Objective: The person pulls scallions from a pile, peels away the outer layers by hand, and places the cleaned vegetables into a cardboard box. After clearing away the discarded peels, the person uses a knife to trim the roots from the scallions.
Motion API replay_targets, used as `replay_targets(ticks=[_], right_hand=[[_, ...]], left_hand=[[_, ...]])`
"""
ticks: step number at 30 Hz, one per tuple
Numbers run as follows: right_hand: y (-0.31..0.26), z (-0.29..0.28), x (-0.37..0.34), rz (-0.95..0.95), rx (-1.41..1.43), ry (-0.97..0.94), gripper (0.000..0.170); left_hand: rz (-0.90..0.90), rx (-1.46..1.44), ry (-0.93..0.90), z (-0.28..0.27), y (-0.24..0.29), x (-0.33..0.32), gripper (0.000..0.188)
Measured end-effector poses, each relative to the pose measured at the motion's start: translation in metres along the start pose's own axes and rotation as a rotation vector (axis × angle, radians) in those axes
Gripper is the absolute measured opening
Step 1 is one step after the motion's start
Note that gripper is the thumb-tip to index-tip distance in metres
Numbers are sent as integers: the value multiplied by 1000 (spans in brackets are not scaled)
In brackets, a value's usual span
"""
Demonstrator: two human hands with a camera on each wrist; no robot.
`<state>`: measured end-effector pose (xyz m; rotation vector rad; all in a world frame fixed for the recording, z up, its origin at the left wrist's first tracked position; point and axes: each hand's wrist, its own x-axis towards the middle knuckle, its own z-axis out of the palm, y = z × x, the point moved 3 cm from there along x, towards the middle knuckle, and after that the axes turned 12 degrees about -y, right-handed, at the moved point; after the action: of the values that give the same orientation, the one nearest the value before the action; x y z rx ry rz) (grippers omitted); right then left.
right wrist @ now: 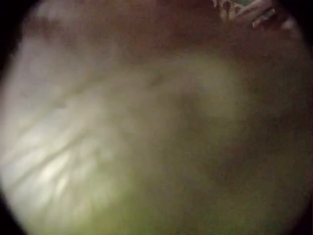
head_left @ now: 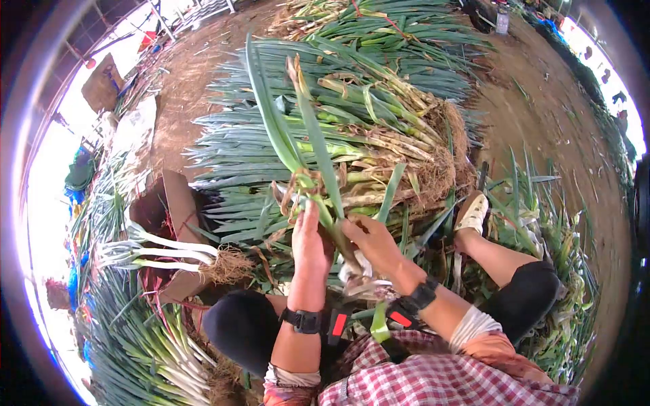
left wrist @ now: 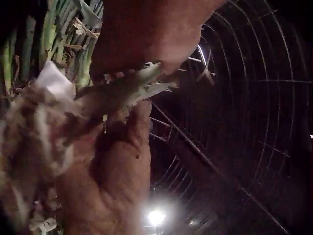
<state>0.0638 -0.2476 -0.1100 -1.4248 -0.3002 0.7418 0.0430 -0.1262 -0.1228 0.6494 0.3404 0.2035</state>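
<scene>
A long green onion (head_left: 327,215) slants up across the head view, its leaves reaching over the pile and its root end low between the wrists. My left hand (head_left: 311,240) grips its stalk from the left. On the other side, my right hand (head_left: 376,243) pinches at the base of a separate green leaf (head_left: 318,142) beside the stalk, with dry husk hanging nearby. In the left wrist view the stalk (left wrist: 117,98) passes between both hands, its root end blurred. The right wrist view is a close blur of pale green and white.
A big pile of green onions (head_left: 379,142) lies in front, roots to the right. At left, several cleaned white stalks (head_left: 172,254) rest over a cardboard box (head_left: 181,210), with more peeled onions (head_left: 169,352) below. Leaf scraps (head_left: 542,230) heap at right, near a shoe (head_left: 472,213).
</scene>
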Motion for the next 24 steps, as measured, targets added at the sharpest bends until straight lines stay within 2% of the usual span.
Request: replay_targets(ticks=[1, 2, 4, 5, 7, 9, 10, 12, 14, 15, 16, 17, 18, 19, 20, 21, 22, 23, 24], right_hand=[[11, 0, 13, 76, -28, 15, 31], [15, 2, 16, 80, -30, 12, 31], [22, 6, 18, 19, 2, 55, 31], [26, -4, 15, 41, -390, 96, 29], [33, -16, -11, 34, -564, 48, 27], [70, -40, -55, 212, -795, -202, 25], [128, -73, -83, 44, -945, -174, 23], [159, -131, -120, 516, -773, -189, 20], [150, -151, -116, 710, -1317, -231, 23], [136, -147, -103, 743, -1317, -225, 29], [110, -132, -96, 336, -1467, -74, 35], [65, -105, -83, 130, -1413, 2, 45], [43, -87, -73, 34, -1281, 10, 47], [29, -69, -64, -45, -997, -78, 44], [21, -47, -65, 80, -741, -196, 40], [30, -27, -66, -2, -650, -350, 37], [39, -14, -74, 236, -533, -510, 34], [22, 7, -84, 228, -455, -553, 33], [47, 15, -90, 253, -503, -535, 29]], left_hand=[[32, 81, 41, 1, 0, 0, 31], [60, 164, 85, 1, 1, -2, 30], [36, 137, 141, -32, -12, 9, 28], [15, 113, 190, -47, -15, 12, 26], [138, -13, 266, -49, 8, 15, 24], [205, -39, 268, -54, 35, 19, 24], [245, 2, 232, -51, 45, 17, 23], [336, -29, 199, -56, 56, 14, 24], [365, -55, 252, -40, 61, 7, 24], [323, -75, 159, -38, 61, 9, 24], [288, -94, 72, -37, 63, 8, 25], [263, -109, 134, -36, 62, 6, 26], [236, -121, 188, -32, 60, 6, 26], [189, -108, 213, -30, 57, 6, 27], [141, -95, 241, -29, 54, 6, 29], [124, -69, 257, -30, 50, 6, 32], [123, -49, 214, -39, 45, 10, 32], [115, -47, 225, -38, 45, 9, 31], [105, -46, 241, -38, 44, 7, 30]])
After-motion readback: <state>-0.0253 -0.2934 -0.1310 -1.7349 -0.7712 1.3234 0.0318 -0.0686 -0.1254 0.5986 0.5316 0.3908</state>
